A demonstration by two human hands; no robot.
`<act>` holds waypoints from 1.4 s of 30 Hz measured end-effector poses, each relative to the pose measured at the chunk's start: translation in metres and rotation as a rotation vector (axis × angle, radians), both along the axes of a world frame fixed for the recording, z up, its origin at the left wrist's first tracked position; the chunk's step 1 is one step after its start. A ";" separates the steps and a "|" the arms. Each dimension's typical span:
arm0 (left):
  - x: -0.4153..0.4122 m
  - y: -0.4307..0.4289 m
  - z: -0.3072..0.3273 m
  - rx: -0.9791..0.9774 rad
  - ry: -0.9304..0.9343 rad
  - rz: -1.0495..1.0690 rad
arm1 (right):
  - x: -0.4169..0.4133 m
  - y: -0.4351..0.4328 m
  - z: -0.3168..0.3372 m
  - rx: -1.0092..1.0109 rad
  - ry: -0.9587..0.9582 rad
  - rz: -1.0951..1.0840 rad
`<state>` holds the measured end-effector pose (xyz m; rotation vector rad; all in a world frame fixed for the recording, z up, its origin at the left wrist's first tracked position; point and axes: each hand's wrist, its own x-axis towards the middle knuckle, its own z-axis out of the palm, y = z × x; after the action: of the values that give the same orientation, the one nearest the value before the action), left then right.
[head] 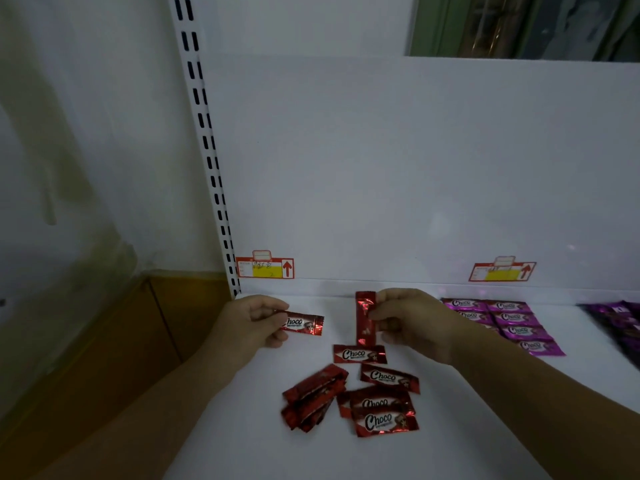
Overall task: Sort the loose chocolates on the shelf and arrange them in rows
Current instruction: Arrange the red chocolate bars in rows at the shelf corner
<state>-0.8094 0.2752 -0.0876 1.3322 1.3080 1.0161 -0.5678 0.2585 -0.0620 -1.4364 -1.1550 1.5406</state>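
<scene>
My left hand (254,318) pinches one end of a red Choco chocolate (305,324) that lies flat and sideways just above the white shelf (242,427). My right hand (412,320) grips a second red chocolate (364,318) turned upright, its lower end near the shelf. Below them lie several loose red Choco chocolates: one flat piece (359,354), another (389,377), a stacked pair (382,412) and a messy heap (313,398) at the left.
Pink-purple Choco packets (509,323) lie in rows to the right, with dark purple packets (620,323) at the far right edge. Two price tags (265,268) (502,271) sit on the back panel. A slotted upright (204,133) bounds the shelf's left side.
</scene>
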 end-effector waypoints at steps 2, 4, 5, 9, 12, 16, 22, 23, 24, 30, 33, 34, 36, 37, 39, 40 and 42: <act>0.000 0.001 -0.003 0.011 -0.019 0.006 | 0.002 0.000 -0.001 0.055 -0.009 -0.010; -0.001 0.001 -0.008 0.032 -0.009 0.001 | 0.002 0.000 -0.001 0.108 0.025 -0.015; 0.000 0.001 -0.010 0.041 -0.004 0.001 | 0.001 -0.001 0.000 0.121 0.071 -0.021; 0.003 0.002 -0.016 0.075 -0.003 -0.003 | -0.002 -0.001 -0.001 0.114 0.382 -0.039; 0.002 0.003 -0.018 0.096 -0.004 0.024 | -0.005 0.002 -0.004 0.108 0.423 -0.030; 0.000 0.004 -0.020 0.106 -0.014 0.053 | -0.010 0.003 -0.010 0.201 0.218 -0.006; 0.000 0.005 -0.021 0.149 -0.020 0.114 | -0.012 0.004 -0.012 0.294 0.074 0.020; 0.000 0.004 -0.021 0.153 -0.016 0.119 | -0.013 0.003 -0.013 0.334 -0.042 0.034; 0.000 0.004 -0.021 0.158 -0.010 0.123 | -0.014 0.003 -0.013 0.355 -0.157 0.039; -0.001 0.007 -0.022 0.146 -0.025 0.157 | -0.022 0.006 -0.014 0.361 -0.369 0.040; -0.001 0.007 -0.022 0.143 -0.036 0.166 | -0.026 0.011 -0.013 0.365 -0.335 0.043; -0.001 0.007 -0.022 0.141 -0.030 0.171 | -0.027 0.012 -0.013 0.362 -0.349 0.044; 0.000 0.008 -0.022 0.131 -0.020 0.187 | -0.029 0.016 -0.013 0.359 -0.345 0.040; 0.000 0.009 -0.023 0.125 -0.010 0.195 | -0.030 0.018 -0.013 0.359 -0.315 0.033; -0.001 0.010 -0.024 0.123 0.027 0.203 | -0.034 0.021 -0.013 0.361 -0.280 0.001; -0.001 0.010 -0.025 0.135 0.052 0.202 | -0.035 0.022 -0.014 0.366 -0.282 -0.032; -0.001 0.010 -0.023 0.172 0.151 0.207 | -0.035 0.026 -0.017 0.374 -0.337 -0.095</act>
<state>-0.8101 0.2850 -0.1109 1.4469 1.5247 1.2112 -0.6029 0.2843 -0.0794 -1.4969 -1.4585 0.9732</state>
